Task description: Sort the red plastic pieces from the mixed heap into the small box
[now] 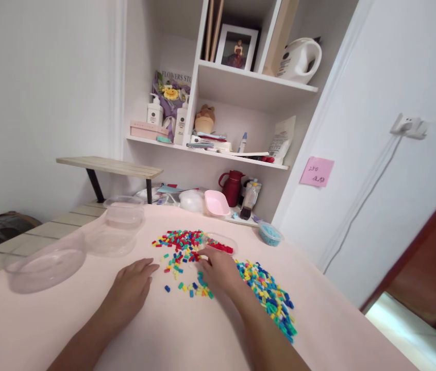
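Small toy building bricks (181,239) in mixed colours lie loosely scattered on the pink tabletop. My right hand (218,268) reaches in among them, fingers curled and fingertips close together beside some red bricks (195,256); what is pinched, if anything, is too small to make out. Just beyond that hand stands a clear plastic tray (234,244) with red bricks in it. My left hand (135,281) rests on the table left of the scatter, fingers stretched out and holding nothing. Under and beside my right forearm spreads a larger pile of blue, yellow, green and white bricks (268,293).
Clear plastic containers (46,268) stand along the left side. A round tub of light blue pieces (270,234) sits at the far right edge. Behind are a pink basin (217,203), a red jug (232,186) and a bottle (251,198), below a shelf unit (241,85).
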### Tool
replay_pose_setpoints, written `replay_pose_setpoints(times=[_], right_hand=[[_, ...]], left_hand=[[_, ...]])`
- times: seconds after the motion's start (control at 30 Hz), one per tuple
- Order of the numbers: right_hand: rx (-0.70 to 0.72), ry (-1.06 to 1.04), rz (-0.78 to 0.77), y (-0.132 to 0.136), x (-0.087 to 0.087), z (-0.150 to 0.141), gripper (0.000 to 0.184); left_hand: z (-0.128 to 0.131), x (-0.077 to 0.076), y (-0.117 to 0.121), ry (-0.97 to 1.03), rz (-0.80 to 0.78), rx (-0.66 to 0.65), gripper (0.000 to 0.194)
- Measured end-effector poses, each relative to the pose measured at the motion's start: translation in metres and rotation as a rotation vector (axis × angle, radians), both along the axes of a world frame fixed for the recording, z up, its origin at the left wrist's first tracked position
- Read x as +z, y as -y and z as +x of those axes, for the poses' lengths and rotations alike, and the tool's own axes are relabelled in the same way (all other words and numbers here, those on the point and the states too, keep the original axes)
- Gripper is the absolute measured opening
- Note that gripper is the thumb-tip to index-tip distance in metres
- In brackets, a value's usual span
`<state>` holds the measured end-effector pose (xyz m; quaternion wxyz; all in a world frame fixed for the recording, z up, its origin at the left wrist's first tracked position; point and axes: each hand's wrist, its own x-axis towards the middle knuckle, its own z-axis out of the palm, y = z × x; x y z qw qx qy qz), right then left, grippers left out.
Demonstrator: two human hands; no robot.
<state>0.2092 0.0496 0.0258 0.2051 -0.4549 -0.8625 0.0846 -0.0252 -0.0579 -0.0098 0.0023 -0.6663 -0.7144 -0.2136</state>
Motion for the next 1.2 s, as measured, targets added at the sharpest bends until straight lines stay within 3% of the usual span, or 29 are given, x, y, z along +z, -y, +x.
replay_pose_setpoints(times=[0.17, 0.67, 0.93, 1.2], right_hand=[[-0.037, 0.205, -0.053, 0.0022, -0.0024, -0.0003, 0.034], [-0.066, 0.068, -0.071, 0.0018, 0.0047, 0.0005, 0.033], [0.023, 0.067, -0.054, -0.0047, -0.0052, 0.0017, 0.033], [-0.012, 0.087, -0.067, 0.0018, 0.0018, -0.0016, 0.019]], left_hand=[[0.0013, 0.0014, 0.0015, -0.004, -0.022, -0.003, 0.046], [-0.0008, -0.0022, -0.0010, -0.014, -0.022, -0.001, 0.046], [-0.0022, -0.0066, -0.0012, 0.019, 0.040, -0.015, 0.044], [-0.0009, -0.0023, 0.0003, 0.033, 0.025, -0.018, 0.044]])
